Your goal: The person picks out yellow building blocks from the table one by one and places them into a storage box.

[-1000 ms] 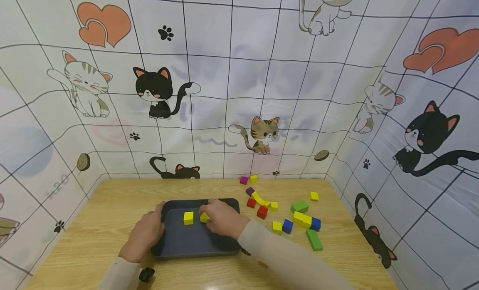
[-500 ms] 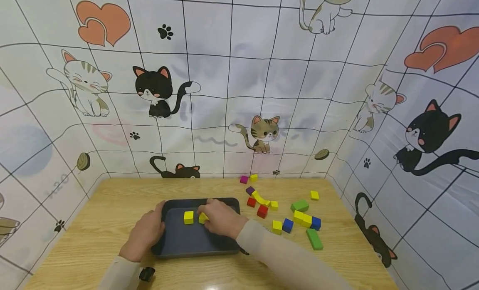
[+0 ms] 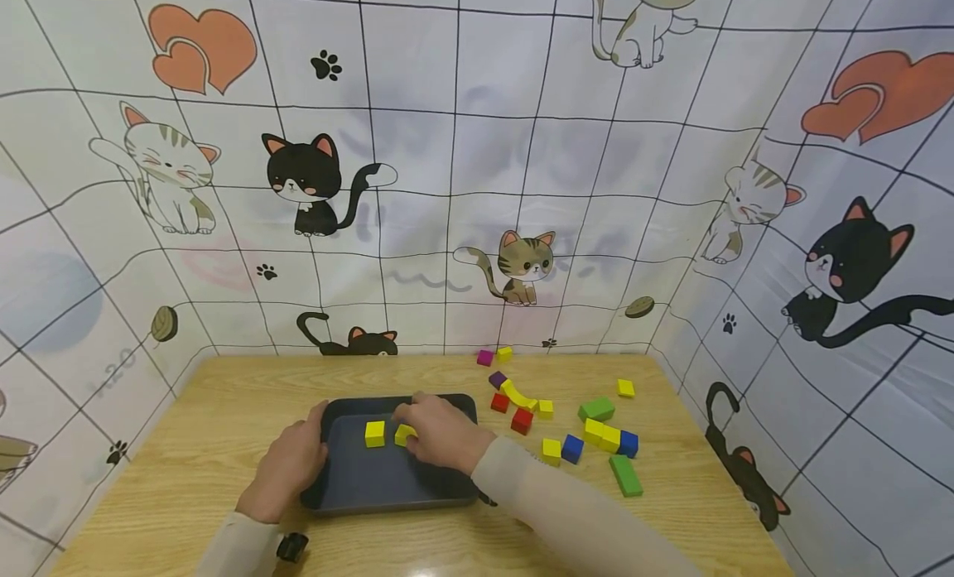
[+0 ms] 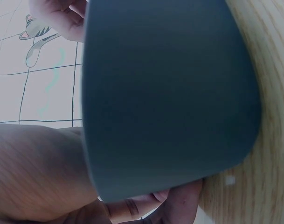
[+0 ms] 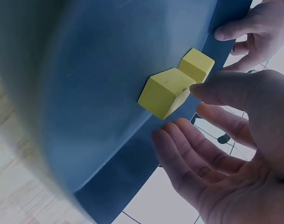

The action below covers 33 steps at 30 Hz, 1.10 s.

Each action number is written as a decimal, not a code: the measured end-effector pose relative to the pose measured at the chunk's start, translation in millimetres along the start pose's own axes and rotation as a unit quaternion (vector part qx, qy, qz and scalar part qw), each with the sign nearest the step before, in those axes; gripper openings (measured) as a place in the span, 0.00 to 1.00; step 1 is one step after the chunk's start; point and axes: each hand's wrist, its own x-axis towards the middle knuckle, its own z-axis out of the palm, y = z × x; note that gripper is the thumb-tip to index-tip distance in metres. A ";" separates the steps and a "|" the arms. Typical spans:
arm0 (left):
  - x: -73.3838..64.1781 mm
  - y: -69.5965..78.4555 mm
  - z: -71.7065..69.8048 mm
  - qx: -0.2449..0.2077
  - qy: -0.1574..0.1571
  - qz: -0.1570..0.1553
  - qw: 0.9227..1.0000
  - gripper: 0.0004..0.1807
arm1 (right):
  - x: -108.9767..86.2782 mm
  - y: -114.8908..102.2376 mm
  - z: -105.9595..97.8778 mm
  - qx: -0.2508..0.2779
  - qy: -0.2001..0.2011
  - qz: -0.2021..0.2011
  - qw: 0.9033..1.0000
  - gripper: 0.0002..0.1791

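A dark grey rectangular tray lies on the table with two yellow cubes inside. My left hand grips the tray's left side, and the left wrist view has its fingers curled round the tray's wall. Over the tray's back part, my right hand pinches a yellow cube at the tray floor. In the right wrist view the thumb meets this cube, while the other fingers stay loosely bent. The second yellow cube sits to its left; in the head view a small gap separates them.
Right of the tray lie loose blocks: red cubes, blue cubes, green blocks, a yellow curved piece and several yellow cubes. Purple blocks lie farther back. Cat-printed cloth encloses the wooden table.
My right hand and the yellow cube it pinches have shifted very slightly left over the last second. The left hand and the tray stay in place.
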 end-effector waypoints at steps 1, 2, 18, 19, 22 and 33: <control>0.1 0.1 0.2 0.000 0.000 0.000 1.000 0.40 | -0.1 0.5 -0.3 -0.001 -0.001 0.003 1.000 0.24; 0.1 0.3 0.4 0.000 0.000 0.000 1.000 0.40 | 0.0 0.8 -1.1 -0.001 -0.001 0.006 1.000 0.24; 0.1 0.8 0.2 0.002 -0.005 -0.003 1.000 0.40 | -10.2 15.2 -14.7 0.025 0.014 0.035 0.999 0.24; -0.1 0.9 -0.2 0.002 -0.005 -0.003 1.000 0.40 | -11.4 17.2 -15.7 0.031 0.013 0.039 0.999 0.25; 0.0 0.5 -0.4 0.003 -0.003 0.000 1.000 0.40 | -15.2 24.9 -17.8 0.052 0.014 0.047 0.997 0.25; -0.3 0.6 -1.0 0.001 -0.003 0.000 1.000 0.40 | -27.5 61.2 -27.6 0.046 0.063 0.058 0.995 0.22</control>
